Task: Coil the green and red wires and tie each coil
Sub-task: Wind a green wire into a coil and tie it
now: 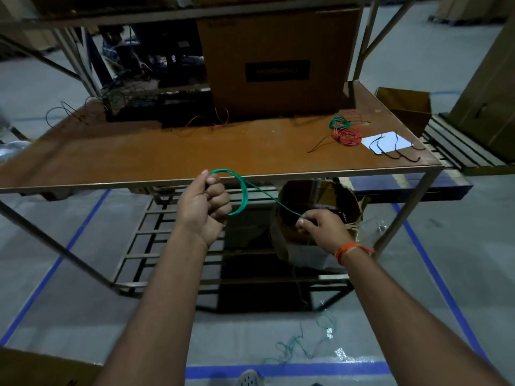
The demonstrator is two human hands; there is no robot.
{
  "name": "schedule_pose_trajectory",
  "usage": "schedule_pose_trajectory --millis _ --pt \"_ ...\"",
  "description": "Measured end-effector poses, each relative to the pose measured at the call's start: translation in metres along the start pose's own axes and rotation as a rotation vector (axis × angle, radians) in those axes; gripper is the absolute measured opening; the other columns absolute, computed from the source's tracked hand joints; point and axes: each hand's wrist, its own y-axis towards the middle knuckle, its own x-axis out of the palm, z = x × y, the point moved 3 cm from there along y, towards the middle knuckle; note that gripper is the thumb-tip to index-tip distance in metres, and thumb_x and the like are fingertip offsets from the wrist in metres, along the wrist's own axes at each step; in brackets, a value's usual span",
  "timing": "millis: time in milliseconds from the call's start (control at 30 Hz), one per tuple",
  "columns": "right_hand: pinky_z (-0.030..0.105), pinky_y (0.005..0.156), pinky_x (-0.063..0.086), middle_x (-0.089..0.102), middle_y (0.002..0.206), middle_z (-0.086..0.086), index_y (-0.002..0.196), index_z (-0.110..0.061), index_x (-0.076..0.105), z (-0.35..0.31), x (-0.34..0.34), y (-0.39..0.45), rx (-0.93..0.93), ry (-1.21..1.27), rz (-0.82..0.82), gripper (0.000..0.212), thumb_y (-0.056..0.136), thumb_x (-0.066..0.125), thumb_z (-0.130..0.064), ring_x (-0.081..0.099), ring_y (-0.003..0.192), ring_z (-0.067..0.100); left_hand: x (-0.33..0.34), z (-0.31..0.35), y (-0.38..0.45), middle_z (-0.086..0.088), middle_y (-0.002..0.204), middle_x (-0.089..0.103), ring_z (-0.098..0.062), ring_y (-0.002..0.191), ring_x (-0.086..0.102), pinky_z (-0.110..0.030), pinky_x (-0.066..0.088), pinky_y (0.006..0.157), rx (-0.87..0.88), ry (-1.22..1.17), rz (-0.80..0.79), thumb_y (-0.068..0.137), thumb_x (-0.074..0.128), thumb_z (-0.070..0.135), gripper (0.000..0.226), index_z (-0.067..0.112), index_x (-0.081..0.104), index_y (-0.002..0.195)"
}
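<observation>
My left hand (204,203) grips a small coil of green wire (242,190) in front of the table's near edge, the loops standing out to its right. One strand runs down and right from the coil to my right hand (320,225), which pinches it between thumb and fingers. The loose tail of the green wire (299,344) hangs down and lies tangled on the floor. On the brown table (167,154), at the far right, sit a finished green coil (338,122) and a red coil (348,136) side by side.
A large cardboard box (278,59) stands at the table's back. Short black wires (395,151) lie on a white paper (386,142) at the right edge. A torn cardboard bin (320,218) sits under the table on a metal rack. Blue tape lines mark the floor.
</observation>
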Motion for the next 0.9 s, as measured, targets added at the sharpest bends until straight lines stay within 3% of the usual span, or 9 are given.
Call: schedule_pose_trajectory --millis 100,233,333,400,467,533,633,800,900 --pt "0.029 0.07 0.048 0.068 0.071 -0.008 0.086 -0.024 0.072 -0.008 -0.006 -0.004 -0.018 0.112 0.038 0.025 0.102 0.054 -0.026 0.061 0.068 0.0 -0.014 0.01 0.017 0.01 0.046 0.029 -0.003 0.033 0.023 -0.015 0.015 0.033 0.047 -0.079 0.113 0.109 0.034 0.038 0.039 0.022 0.045 0.076" --pt "0.025 0.063 0.043 0.057 0.068 -0.01 0.078 -0.032 0.065 -0.052 0.003 -0.019 -0.13 -0.139 -0.508 0.029 0.103 0.052 -0.034 0.053 0.061 -0.002 -0.012 0.005 0.029 0.011 0.051 0.035 -0.002 0.039 0.029 -0.016 0.022 0.039 0.118 0.052 0.13 0.11 0.033 0.039 0.037 0.019 0.048 0.083" --pt "0.032 0.071 0.048 0.064 0.076 -0.009 0.085 -0.029 0.072 -0.081 0.001 -0.027 -0.256 -0.196 -0.645 0.026 0.101 0.054 -0.039 0.059 0.072 0.001 -0.004 -0.003 0.028 0.007 0.058 0.047 -0.008 0.049 0.041 -0.021 0.035 0.049 0.201 0.429 0.108 0.11 0.033 0.037 0.034 0.016 0.049 0.087" --pt "0.032 0.073 0.049 0.071 0.082 -0.005 0.09 -0.023 0.075 -0.102 -0.011 -0.028 -0.358 -0.116 -0.591 0.024 0.098 0.06 -0.039 0.065 0.078 0.01 0.0 -0.009 0.027 0.004 0.059 0.055 -0.011 0.052 0.051 -0.026 0.045 0.055 0.24 0.638 0.06 0.111 0.032 0.033 0.034 0.014 0.049 0.089" --pt "0.027 0.066 0.048 0.069 0.075 -0.006 0.085 -0.02 0.074 -0.116 -0.024 -0.026 -0.438 -0.022 -0.476 0.02 0.097 0.064 -0.032 0.064 0.071 0.007 0.0 -0.016 0.027 0.0 0.058 0.06 -0.014 0.052 0.056 -0.029 0.048 0.056 0.253 0.768 -0.014 0.111 0.03 0.03 0.036 0.009 0.049 0.089" --pt "0.025 0.065 0.049 0.069 0.074 -0.008 0.084 -0.019 0.073 -0.122 -0.035 -0.02 -0.462 -0.011 -0.286 0.017 0.096 0.065 -0.027 0.063 0.071 0.003 0.0 -0.023 0.025 -0.001 0.058 0.06 -0.015 0.05 0.056 -0.028 0.046 0.054 0.225 0.839 -0.083 0.111 0.03 0.027 0.035 0.007 0.049 0.09" --pt "0.036 0.069 0.052 0.071 0.079 -0.004 0.089 -0.021 0.073 -0.12 -0.04 -0.009 -0.431 -0.05 -0.013 0.014 0.092 0.07 -0.034 0.065 0.076 0.01 0.006 -0.032 0.025 -0.001 0.06 0.047 -0.007 0.046 0.046 -0.022 0.037 0.046 0.184 0.884 -0.183 0.111 0.032 0.024 0.035 0.011 0.05 0.084" --pt "0.032 0.071 0.055 0.069 0.085 -0.009 0.092 -0.02 0.071 -0.117 -0.041 0.003 -0.381 0.107 0.205 0.012 0.092 0.069 -0.031 0.063 0.083 0.006 0.017 -0.031 0.028 0.007 0.053 0.033 -0.006 0.043 0.026 -0.018 0.02 0.041 0.056 0.813 -0.274 0.11 0.033 0.031 0.042 0.011 0.051 0.078" --pt "0.034 0.07 0.053 0.067 0.081 -0.008 0.092 -0.02 0.069 -0.109 -0.037 0.01 -0.314 0.146 0.26 0.016 0.098 0.06 -0.032 0.062 0.08 0.005 0.019 -0.028 0.031 0.008 0.05 0.028 -0.005 0.04 0.019 -0.019 0.013 0.04 -0.035 0.612 -0.328 0.109 0.034 0.032 0.04 0.014 0.046 0.076"
